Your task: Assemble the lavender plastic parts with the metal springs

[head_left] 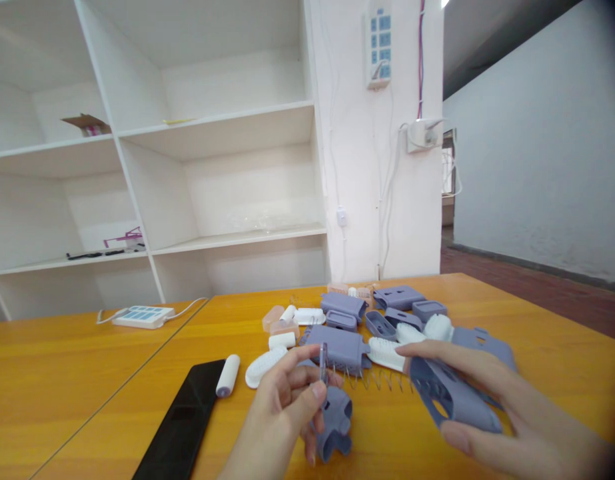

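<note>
Head-worn view; forward and down; table (pixel 394 437) close

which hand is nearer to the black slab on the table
Left. The left hand is a little to the right of the black slab; the right hand is much farther right, beyond the left hand.

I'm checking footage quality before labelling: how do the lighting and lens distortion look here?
Head view: soft, fairly even light, with a small blown-out spot at the top, right of centre; head view: shelving slants, as if through a tilted wide lens; head view: the right edge fades to dark, yet the right hand and purple case stay readable.
</note>
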Motion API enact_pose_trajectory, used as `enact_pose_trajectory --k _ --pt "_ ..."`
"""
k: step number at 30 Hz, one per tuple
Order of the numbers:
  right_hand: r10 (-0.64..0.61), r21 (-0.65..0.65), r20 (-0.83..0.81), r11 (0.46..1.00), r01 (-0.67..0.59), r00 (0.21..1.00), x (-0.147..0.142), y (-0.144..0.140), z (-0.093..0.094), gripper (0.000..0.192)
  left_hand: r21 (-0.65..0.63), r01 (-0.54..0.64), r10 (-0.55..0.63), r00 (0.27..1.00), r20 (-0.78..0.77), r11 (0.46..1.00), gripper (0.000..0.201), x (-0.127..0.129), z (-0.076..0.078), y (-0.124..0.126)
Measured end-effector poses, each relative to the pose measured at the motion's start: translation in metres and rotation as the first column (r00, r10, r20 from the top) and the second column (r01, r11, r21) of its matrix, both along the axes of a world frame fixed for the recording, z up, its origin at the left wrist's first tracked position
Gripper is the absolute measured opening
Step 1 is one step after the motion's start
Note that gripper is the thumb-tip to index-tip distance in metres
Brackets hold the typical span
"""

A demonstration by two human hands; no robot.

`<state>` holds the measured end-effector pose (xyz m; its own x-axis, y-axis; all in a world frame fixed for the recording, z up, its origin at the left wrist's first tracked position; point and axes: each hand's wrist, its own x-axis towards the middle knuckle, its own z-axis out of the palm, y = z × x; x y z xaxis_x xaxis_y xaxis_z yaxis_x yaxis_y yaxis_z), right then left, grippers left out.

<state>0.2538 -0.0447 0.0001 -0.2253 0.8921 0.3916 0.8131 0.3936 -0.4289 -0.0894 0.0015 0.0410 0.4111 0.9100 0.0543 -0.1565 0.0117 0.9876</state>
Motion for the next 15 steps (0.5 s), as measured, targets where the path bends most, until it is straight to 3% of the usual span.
enact_pose_trajectory --k 5,9,12,15 --pt "0.037 0.005 -0.088 0.999 -0.037 0.995 0.001 -0.001 0.005 0.066 0.069 0.033 -0.033 0.999 0.001 0.997 0.074 -0.002 0.002 0.001" --pt "-0.037 0.097 0.045 0.995 0.033 0.998 -0.005 -0.004 0.001 0.079 0.04 0.079 -0.078 0.996 -0.034 0.996 0.077 -0.001 0.003 -0.004" --pt "-0.053 0.203 0.185 0.979 0.014 0.981 -0.011 -0.007 -0.001 0.09 -0.038 0.111 -0.115 0.985 -0.131 0.993 0.084 0.002 -0.003 -0.01" --pt "-0.044 0.323 0.093 0.946 0.012 0.995 -0.017 -0.008 0.006 0.091 -0.016 0.052 -0.055 0.981 -0.184 0.998 0.078 0.006 -0.01 -0.015"
